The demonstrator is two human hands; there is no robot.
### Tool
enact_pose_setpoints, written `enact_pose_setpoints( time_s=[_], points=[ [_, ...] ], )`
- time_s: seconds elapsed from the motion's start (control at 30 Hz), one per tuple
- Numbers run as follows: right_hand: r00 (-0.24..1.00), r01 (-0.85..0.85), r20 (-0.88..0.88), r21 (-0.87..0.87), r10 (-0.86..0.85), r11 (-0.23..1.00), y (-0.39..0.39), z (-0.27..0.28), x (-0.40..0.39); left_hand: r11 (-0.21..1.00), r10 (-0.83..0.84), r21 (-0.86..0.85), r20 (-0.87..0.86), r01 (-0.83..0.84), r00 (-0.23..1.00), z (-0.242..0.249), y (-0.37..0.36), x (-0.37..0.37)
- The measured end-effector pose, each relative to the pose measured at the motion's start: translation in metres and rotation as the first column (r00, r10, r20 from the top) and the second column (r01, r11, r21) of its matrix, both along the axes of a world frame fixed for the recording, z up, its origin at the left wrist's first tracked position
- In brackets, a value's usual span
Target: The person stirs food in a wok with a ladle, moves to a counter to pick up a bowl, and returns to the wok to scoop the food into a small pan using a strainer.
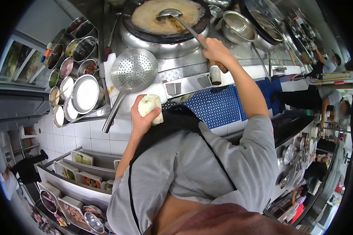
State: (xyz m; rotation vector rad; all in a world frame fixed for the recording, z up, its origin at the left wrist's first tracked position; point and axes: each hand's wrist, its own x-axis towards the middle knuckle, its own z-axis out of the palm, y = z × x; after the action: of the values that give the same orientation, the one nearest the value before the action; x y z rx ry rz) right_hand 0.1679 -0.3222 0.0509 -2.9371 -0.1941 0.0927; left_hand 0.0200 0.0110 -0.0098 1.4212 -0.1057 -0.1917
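My right hand (217,51) is closed round the handle of a long metal ladle (170,13). The ladle's bowl rests in a wok (126,19) full of pale, bubbling liquid (149,15). In front of my apron, my left hand (142,119) grips a folded whitish cloth (150,106). Just beyond that hand lies a perforated strainer (134,69), its handle pointing toward the lower left. The ladle handle's wooden end shows below my right hand, near a small cylindrical container (215,74).
Seasoning bowls, including a large one of white powder (85,94), crowd the left counter. A steel bowl (239,26) sits right of the wok. Food trays (89,180) stand at lower left. Blue patterned matting (219,105) covers the floor. Other people work at far right and left.
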Motion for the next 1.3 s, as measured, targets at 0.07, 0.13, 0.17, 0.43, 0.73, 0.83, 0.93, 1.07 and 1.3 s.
enact_pose_setpoints(
  time_s=[0.07, 0.13, 0.17, 0.43, 0.73, 0.83, 0.93, 1.07, 1.3],
  points=[
    [0.999, -0.027, 0.043, 0.018, 0.026, 0.999, -0.003, -0.012, 0.022, 1.000, 0.023, 0.005, -0.003, -0.023, 1.000, 0.001, -0.001, -0.005],
    [1.000, 0.002, -0.021, 0.022, -0.001, 1.000, 0.007, 0.002, 0.037, 0.999, 0.034, 0.012, -0.008, -0.034, 0.999, 0.004, -0.003, -0.008],
    [0.998, 0.017, -0.054, 0.024, -0.015, 1.000, 0.012, 0.007, 0.044, 0.999, 0.046, 0.006, -0.012, -0.046, 0.999, 0.006, -0.004, -0.010],
    [0.999, 0.042, 0.012, 0.067, -0.043, 0.997, 0.027, -0.009, 0.101, 0.996, 0.092, -0.002, -0.021, -0.092, 0.996, 0.011, -0.004, -0.020],
    [0.999, 0.017, 0.042, 0.066, -0.019, 0.998, 0.020, -0.015, 0.081, 1.000, 0.029, 0.010, -0.010, -0.029, 1.000, 0.007, 0.004, -0.021],
    [0.998, 0.061, -0.027, 0.095, -0.059, 0.994, 0.022, 0.001, 0.058, 1.000, -0.028, -0.002, -0.019, 0.028, 0.999, 0.001, 0.007, -0.018],
    [0.981, 0.149, -0.135, 0.076, -0.138, 0.986, 0.027, 0.020, 0.032, 0.995, -0.098, -0.001, -0.024, 0.098, 0.995, -0.002, 0.011, -0.016],
    [0.981, 0.134, -0.146, 0.043, -0.127, 0.990, 0.020, 0.009, 0.019, 0.979, -0.198, -0.048, -0.032, 0.196, 0.980, -0.009, 0.016, -0.013],
    [0.998, 0.042, -0.053, -0.061, -0.045, 0.997, 0.029, 0.034, -0.019, 0.960, -0.279, -0.023, 0.002, 0.279, 0.960, -0.018, 0.030, -0.007]
  ],
)
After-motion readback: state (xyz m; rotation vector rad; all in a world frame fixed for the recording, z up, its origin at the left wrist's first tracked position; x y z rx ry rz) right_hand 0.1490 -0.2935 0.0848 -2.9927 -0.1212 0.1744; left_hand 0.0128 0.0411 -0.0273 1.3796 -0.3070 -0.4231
